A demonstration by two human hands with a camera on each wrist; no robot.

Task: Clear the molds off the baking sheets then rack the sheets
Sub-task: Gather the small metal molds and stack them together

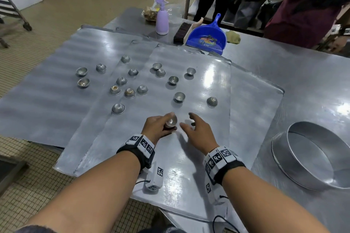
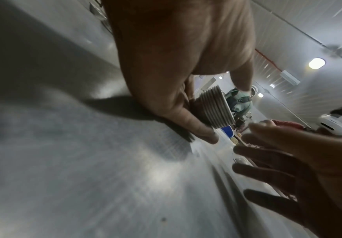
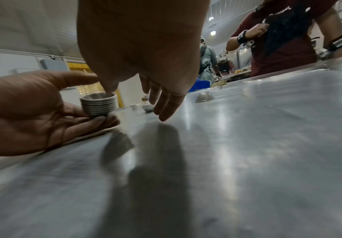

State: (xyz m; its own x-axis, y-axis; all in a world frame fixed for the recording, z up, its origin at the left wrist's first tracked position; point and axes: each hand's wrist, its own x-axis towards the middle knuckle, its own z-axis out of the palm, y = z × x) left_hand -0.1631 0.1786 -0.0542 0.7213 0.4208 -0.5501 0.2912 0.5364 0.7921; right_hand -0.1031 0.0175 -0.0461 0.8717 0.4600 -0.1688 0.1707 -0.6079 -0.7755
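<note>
The left hand (image 1: 158, 126) pinches a nested stack of molds (image 3: 98, 105) between thumb above and fingers below, just above the near part of the top baking sheet (image 1: 214, 85). The right hand (image 1: 198, 130) hovers just beside the stack with fingers spread and relaxed, holding nothing.

**Handling.** The molds are small thin metal cups, judged light and stiff. The smooth walls are likely slippery, and a tall stack may shear sideways. Support the stack from beneath and cap it with the thumb, as the left hand does. Take a loose mold (image 1: 179, 97) by its rim or flared wall with the fingertips. Some molds sit rim-down, such as the one (image 1: 212, 101) toward the right edge; these probably need to be tipped or slid before they nest.

**Location.** The remaining molds lie scattered across three overlapping sheets, most on the far left half.

**Edges and room.**
- The sheets overlap one another and overhang the near and left edges of the table (image 1: 303, 73). Downward pressure near the overhang could tip a sheet.
- A large round pan (image 1: 295, 149) stands to the right, well apart from the hands.
- A dustpan (image 1: 206, 38), brush and spray bottle (image 1: 162, 22) stand just beyond the far edge of the sheets.
- Open sheet surface lies between the hands and the nearest loose molds.
</note>
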